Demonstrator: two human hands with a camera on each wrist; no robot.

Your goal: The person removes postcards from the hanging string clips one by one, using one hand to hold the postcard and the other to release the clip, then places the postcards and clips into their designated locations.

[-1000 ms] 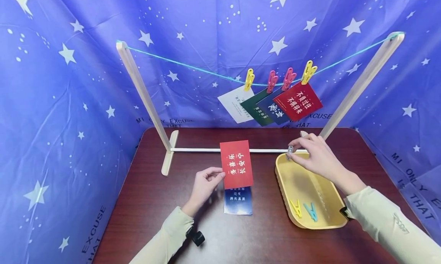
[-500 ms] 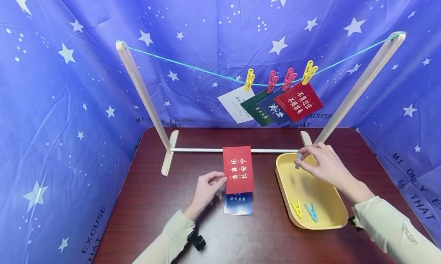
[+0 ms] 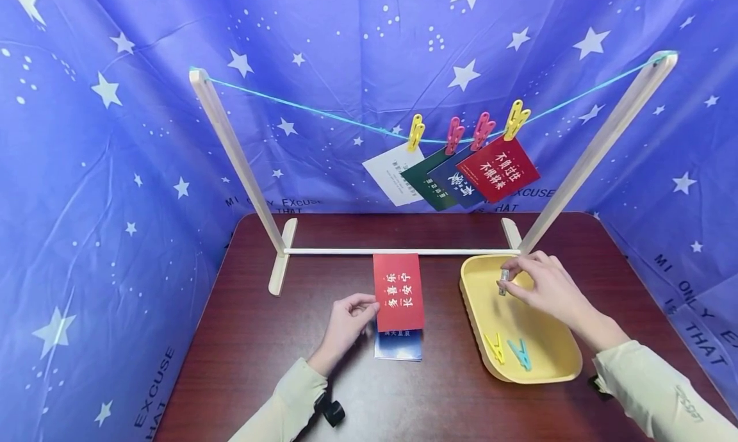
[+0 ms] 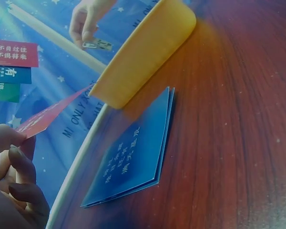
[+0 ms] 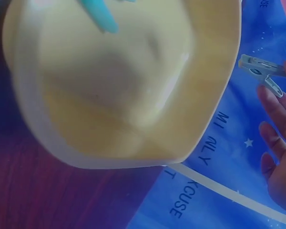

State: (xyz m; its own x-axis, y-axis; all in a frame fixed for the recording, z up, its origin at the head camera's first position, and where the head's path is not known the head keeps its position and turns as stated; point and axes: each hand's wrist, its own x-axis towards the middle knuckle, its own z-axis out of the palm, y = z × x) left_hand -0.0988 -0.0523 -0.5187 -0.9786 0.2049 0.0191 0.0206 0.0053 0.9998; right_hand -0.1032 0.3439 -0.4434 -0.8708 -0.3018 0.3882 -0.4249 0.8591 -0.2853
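Note:
A red card [image 3: 398, 292] with white characters is pinched at its left edge by my left hand [image 3: 347, 327]. It is raised over a blue card [image 3: 398, 347] on the table; the left wrist view shows that blue card [image 4: 133, 155] as a small stack. Above the far part of the yellow basket [image 3: 469, 301], my right hand [image 3: 553, 291] pinches a grey clothespin [image 3: 504, 282] between thumb and fingers. In the right wrist view the grey clothespin [image 5: 262, 69] points away from the fingertips. A yellow clothespin [image 3: 494, 348] and a teal clothespin [image 3: 521, 354] lie in the basket.
Behind stands a wooden frame [image 3: 236, 163] with a teal string [image 3: 311, 112]. From it hang a white card [image 3: 392, 176], a green card [image 3: 432, 186], a blue card [image 3: 458, 182] and a red card [image 3: 498, 170], each under a clothespin. A starred blue curtain surrounds the table [image 3: 259, 365].
My left hand has lowered the red card toward me, covering more of the blue card. My right hand has moved right and nearer with the grey clothespin, over the basket.

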